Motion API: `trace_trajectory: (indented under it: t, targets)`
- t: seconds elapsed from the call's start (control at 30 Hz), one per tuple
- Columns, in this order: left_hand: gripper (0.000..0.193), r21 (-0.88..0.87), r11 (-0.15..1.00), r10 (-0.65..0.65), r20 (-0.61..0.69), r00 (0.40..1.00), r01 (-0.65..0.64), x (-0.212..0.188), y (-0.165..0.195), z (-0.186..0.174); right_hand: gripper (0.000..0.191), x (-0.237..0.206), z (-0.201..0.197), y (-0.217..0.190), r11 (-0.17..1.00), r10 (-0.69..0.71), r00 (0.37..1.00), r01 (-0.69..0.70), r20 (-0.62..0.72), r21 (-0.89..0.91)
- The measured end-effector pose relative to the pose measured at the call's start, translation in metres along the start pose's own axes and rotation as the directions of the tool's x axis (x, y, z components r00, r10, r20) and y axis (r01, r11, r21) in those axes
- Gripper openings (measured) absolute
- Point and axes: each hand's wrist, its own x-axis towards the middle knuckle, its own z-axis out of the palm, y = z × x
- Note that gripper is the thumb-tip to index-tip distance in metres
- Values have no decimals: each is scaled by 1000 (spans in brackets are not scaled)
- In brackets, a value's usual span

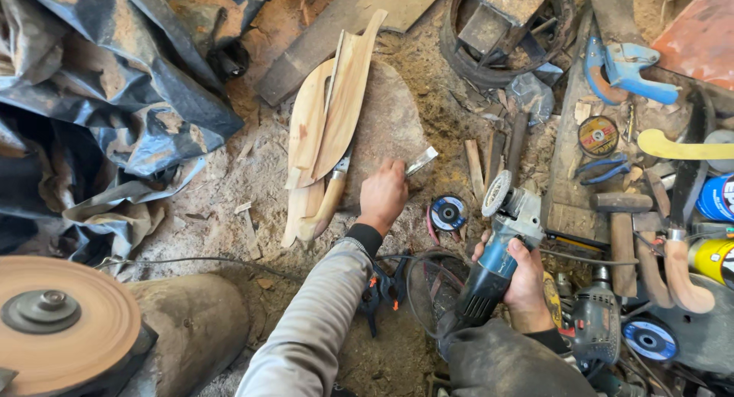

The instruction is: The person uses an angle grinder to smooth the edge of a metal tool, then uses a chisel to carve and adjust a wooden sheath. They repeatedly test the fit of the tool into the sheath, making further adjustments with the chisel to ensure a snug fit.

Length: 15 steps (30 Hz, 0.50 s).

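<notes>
Left hand: the left hand (384, 190) is reaching far across the dusty floor, fingers curled shut around a small flat metal piece (421, 161) whose bright end is sticking out to the right of the knuckles.
Right hand: the right hand (524, 278) is gripping the blue body of an angle grinder (501, 248), fingers wrapped fully round it, the tool tilting up and away.
Grinder head: the abrasive flap disc (497, 193) is facing left, hanging just right of the metal piece but apart from it; whether it is spinning I cannot tell.
Work surface: the left hand is resting against a rounded stone block (386, 125) coated in sawdust.
Wooden pieces: several pale carved wooden blanks (332, 114) are leaning on the left side of the block, near the left hand but not touching it.
Nearby items: a spare blue-centred disc (448, 212) is lying on the ground between the two hands; a large sanding wheel (57, 320) is sitting at the near left, well apart.
Step in hand: judging by the pose, the person is bringing grinder and metal piece together, with contact not yet made.
Next move calls for: probably a firm pinch on the small piece, fingertips kept back from its exposed end, and the disc being eased in at a shallow angle with the cord lying clear.
</notes>
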Motion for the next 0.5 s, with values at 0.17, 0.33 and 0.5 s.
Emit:
trace_trajectory:
  t: [0.17, 0.33, 0.5]
  targets:
    - [18, -81, 996, -21, 8, 1000, 21, 0, -3, 5, 62, 8, -9, -9, 999, -26, 1000, 26, 0, -44]
    - [28, -84, 991, -66, 367, 928, 103, -36, 1, 9, 63, 25, -4, -35, 962, -132, 989, 146, 73, -231]
    - [35, -229, 964, -114, 102, 988, 135, -64, -8, 32, 72, 59, 22, -85, 517, -208, 957, 281, 200, -808]
